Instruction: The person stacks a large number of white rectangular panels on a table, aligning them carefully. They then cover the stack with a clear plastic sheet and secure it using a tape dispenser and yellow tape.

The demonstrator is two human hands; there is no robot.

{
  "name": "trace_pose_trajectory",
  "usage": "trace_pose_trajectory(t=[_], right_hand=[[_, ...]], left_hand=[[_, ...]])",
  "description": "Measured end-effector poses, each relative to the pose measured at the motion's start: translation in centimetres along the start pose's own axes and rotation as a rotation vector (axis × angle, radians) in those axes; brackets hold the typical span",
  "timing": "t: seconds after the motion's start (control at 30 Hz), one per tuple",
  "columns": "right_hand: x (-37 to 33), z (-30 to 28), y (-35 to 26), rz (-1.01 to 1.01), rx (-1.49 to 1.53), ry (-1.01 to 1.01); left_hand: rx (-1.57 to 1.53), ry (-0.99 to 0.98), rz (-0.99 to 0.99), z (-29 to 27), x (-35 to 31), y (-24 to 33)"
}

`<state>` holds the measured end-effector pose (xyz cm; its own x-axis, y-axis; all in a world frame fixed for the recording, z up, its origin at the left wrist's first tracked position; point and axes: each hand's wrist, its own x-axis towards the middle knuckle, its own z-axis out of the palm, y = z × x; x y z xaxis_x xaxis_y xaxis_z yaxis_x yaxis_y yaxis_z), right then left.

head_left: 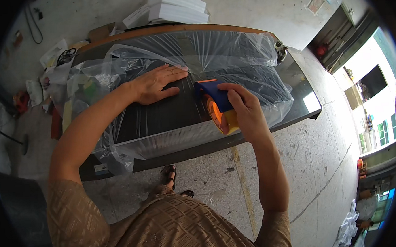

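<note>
A long dark box-shaped package (157,114) lies on the table under clear plastic film (234,52). My left hand (158,84) rests flat on the film near the package's middle, its fingers stretched out and pointing right. In my right hand (244,107) is a blue tape dispenser (221,97) with a roll of yellow-orange tape in it. The dispenser's front end is at the film, just right of my left fingertips. Whether tape is stuck down there I cannot make out.
The dark table (301,89) has a glossy top and a wooden back edge. White foam blocks (178,8) are stacked behind it. Loose plastic and assorted items crowd its left end. A small metallic object (280,52) stands at the back right corner. An open doorway (371,87) lies farther right.
</note>
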<state>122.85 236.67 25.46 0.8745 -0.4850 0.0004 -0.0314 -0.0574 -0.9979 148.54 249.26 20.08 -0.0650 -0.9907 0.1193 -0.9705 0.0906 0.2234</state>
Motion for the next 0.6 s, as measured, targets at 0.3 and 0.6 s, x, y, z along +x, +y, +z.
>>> trace_pose_trajectory(t=[0.3,0.6], right_hand=[[-12.7,-0.9,3.6,-0.031,-0.072,0.051],[-9.3,-0.6,10.4,0.088,-1.118,-0.152]], left_hand=[[-0.023,0.007,-0.001,0.4,-1.2,-0.7],[0.383,0.167,0.116,-3.4,-4.9,2.4]])
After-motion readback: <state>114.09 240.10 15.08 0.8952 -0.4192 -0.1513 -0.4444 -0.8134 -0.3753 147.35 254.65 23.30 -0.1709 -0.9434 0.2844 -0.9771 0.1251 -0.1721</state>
